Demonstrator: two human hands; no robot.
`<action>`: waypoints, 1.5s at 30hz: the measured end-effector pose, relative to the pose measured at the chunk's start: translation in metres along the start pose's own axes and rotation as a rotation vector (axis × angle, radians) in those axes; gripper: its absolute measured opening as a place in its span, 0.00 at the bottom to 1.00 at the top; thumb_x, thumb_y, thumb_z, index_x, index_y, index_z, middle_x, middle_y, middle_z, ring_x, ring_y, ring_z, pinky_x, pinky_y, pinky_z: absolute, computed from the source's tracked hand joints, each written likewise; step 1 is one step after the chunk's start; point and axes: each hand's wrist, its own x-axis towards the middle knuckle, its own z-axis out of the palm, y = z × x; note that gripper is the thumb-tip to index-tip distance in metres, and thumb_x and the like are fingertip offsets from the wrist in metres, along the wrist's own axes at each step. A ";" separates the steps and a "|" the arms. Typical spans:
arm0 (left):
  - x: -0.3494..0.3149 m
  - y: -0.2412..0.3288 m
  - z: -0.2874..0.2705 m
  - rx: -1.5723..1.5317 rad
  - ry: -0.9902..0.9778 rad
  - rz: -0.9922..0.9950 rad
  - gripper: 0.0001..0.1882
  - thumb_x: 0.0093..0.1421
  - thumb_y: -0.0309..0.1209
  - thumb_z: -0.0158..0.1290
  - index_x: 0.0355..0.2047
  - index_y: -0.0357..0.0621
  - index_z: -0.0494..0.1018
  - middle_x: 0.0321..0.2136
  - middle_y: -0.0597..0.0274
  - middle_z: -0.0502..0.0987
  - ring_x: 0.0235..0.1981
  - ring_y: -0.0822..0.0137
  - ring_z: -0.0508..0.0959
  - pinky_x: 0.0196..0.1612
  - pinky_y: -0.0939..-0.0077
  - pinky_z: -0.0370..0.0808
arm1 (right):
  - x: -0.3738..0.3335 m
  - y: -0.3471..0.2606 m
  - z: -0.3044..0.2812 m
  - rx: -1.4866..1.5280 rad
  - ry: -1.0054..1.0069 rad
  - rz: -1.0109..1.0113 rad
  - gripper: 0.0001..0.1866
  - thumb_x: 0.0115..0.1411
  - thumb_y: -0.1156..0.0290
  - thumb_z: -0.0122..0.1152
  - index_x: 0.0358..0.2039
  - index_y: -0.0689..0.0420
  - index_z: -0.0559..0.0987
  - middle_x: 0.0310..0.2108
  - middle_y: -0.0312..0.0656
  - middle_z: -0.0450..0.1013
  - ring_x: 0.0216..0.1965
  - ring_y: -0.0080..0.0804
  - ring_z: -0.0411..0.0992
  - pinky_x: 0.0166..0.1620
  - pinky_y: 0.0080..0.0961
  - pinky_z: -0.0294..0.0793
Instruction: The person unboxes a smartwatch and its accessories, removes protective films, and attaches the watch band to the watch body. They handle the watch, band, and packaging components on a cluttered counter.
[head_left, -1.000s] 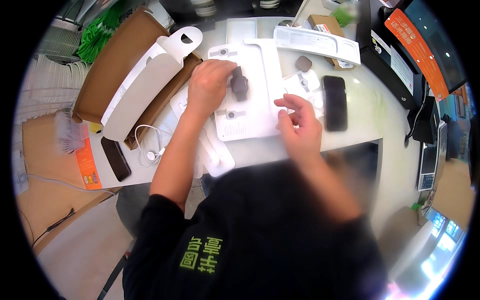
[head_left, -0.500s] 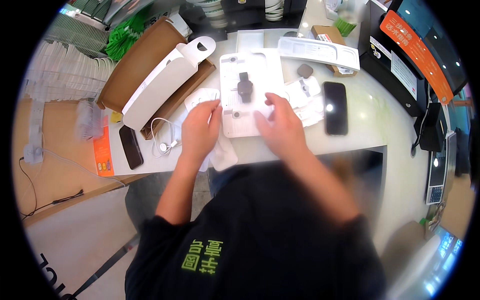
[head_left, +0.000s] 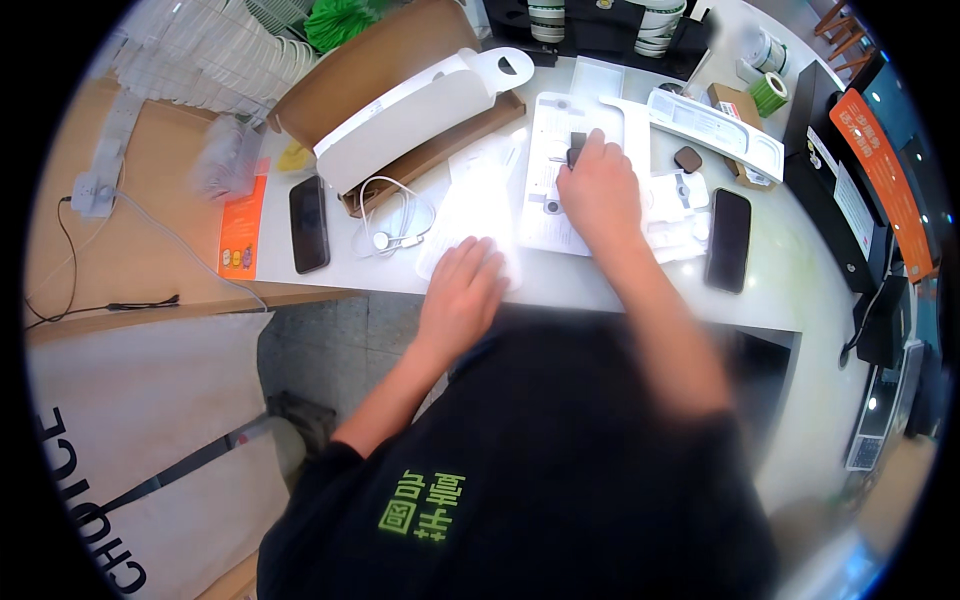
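A dark smartwatch (head_left: 577, 143) lies on a white moulded tray (head_left: 545, 228) at the middle of the counter. My right hand (head_left: 606, 190) is over it, with thumb and fingers closed around its near part and hiding most of it. My left hand (head_left: 462, 290) rests at the counter's front edge. Its fingers lie stretched side by side on the near end of a brightly lit white packaging piece (head_left: 475, 215). Glare washes out that piece's details. Left of it, a coiled white charging cable (head_left: 395, 240) with a round puck sits on the counter.
An opened brown carton (head_left: 360, 60) with a white box (head_left: 400, 120) in it stands at the back left. Phones lie at left (head_left: 309, 225) and right (head_left: 728, 240). A long white tray (head_left: 715, 130), a small dark square piece (head_left: 687, 159) and a green roll (head_left: 769, 93) are farther right.
My right hand has moved forward onto the smartwatch and closed on it. My left hand has dropped toward the front edge onto the white packaging. The whole view has shifted.
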 end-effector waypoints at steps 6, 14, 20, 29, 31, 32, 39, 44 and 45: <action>0.004 -0.018 0.005 0.005 0.038 0.100 0.13 0.54 0.20 0.59 0.41 0.37 0.79 0.46 0.51 0.79 0.51 0.48 0.78 0.52 0.60 0.77 | 0.005 -0.001 -0.012 0.041 -0.064 0.024 0.16 0.58 0.76 0.54 0.46 0.70 0.71 0.40 0.59 0.74 0.41 0.54 0.75 0.43 0.44 0.77; 0.000 -0.019 0.005 -0.048 0.080 0.036 0.10 0.55 0.23 0.61 0.39 0.36 0.79 0.46 0.50 0.80 0.47 0.51 0.80 0.48 0.63 0.79 | 0.011 -0.005 -0.017 0.001 -0.203 -0.021 0.25 0.58 0.68 0.67 0.50 0.70 0.72 0.42 0.57 0.74 0.44 0.50 0.75 0.47 0.40 0.77; 0.001 -0.009 -0.004 -0.162 0.102 -0.036 0.10 0.57 0.25 0.62 0.40 0.35 0.79 0.48 0.48 0.79 0.47 0.50 0.80 0.50 0.63 0.77 | 0.008 0.000 -0.032 0.162 -0.156 -0.005 0.28 0.60 0.69 0.66 0.57 0.68 0.70 0.48 0.56 0.73 0.49 0.50 0.75 0.51 0.38 0.76; 0.002 -0.011 -0.011 -0.155 0.148 -0.009 0.10 0.57 0.24 0.60 0.40 0.35 0.78 0.47 0.48 0.79 0.46 0.48 0.79 0.50 0.60 0.76 | -0.038 0.031 -0.057 0.459 0.354 -0.314 0.32 0.56 0.75 0.71 0.60 0.67 0.69 0.47 0.54 0.73 0.46 0.47 0.75 0.49 0.35 0.76; 0.002 -0.006 -0.009 -0.127 0.156 0.046 0.10 0.56 0.22 0.60 0.40 0.34 0.78 0.47 0.48 0.79 0.47 0.48 0.79 0.51 0.59 0.75 | -0.048 0.046 -0.062 0.413 0.416 -0.322 0.32 0.56 0.75 0.71 0.60 0.67 0.68 0.47 0.54 0.73 0.46 0.48 0.75 0.49 0.35 0.76; 0.004 -0.001 -0.009 -0.129 0.153 0.079 0.10 0.56 0.22 0.60 0.39 0.34 0.78 0.47 0.48 0.79 0.47 0.48 0.79 0.51 0.58 0.75 | -0.053 0.057 -0.070 0.361 0.425 -0.284 0.33 0.55 0.75 0.71 0.60 0.66 0.69 0.47 0.53 0.73 0.46 0.48 0.75 0.49 0.35 0.76; 0.057 0.056 0.023 -0.017 0.008 0.293 0.18 0.56 0.25 0.61 0.47 0.36 0.75 0.53 0.45 0.76 0.54 0.46 0.75 0.57 0.50 0.72 | -0.078 0.138 -0.092 0.732 0.474 0.220 0.32 0.58 0.75 0.71 0.61 0.66 0.69 0.48 0.47 0.72 0.47 0.33 0.74 0.52 0.29 0.76; 0.087 0.046 0.062 0.208 -0.016 0.381 0.22 0.55 0.27 0.62 0.50 0.37 0.73 0.54 0.45 0.75 0.56 0.46 0.75 0.58 0.52 0.73 | -0.097 0.151 -0.099 0.685 0.408 0.255 0.33 0.58 0.74 0.71 0.62 0.66 0.68 0.51 0.49 0.72 0.48 0.35 0.74 0.53 0.30 0.76; 0.087 0.042 0.063 0.171 0.006 0.378 0.20 0.56 0.27 0.59 0.49 0.37 0.73 0.53 0.45 0.76 0.55 0.47 0.76 0.57 0.54 0.74 | -0.099 0.154 -0.096 0.696 0.394 0.255 0.33 0.58 0.74 0.71 0.62 0.65 0.68 0.51 0.49 0.72 0.48 0.35 0.74 0.53 0.31 0.76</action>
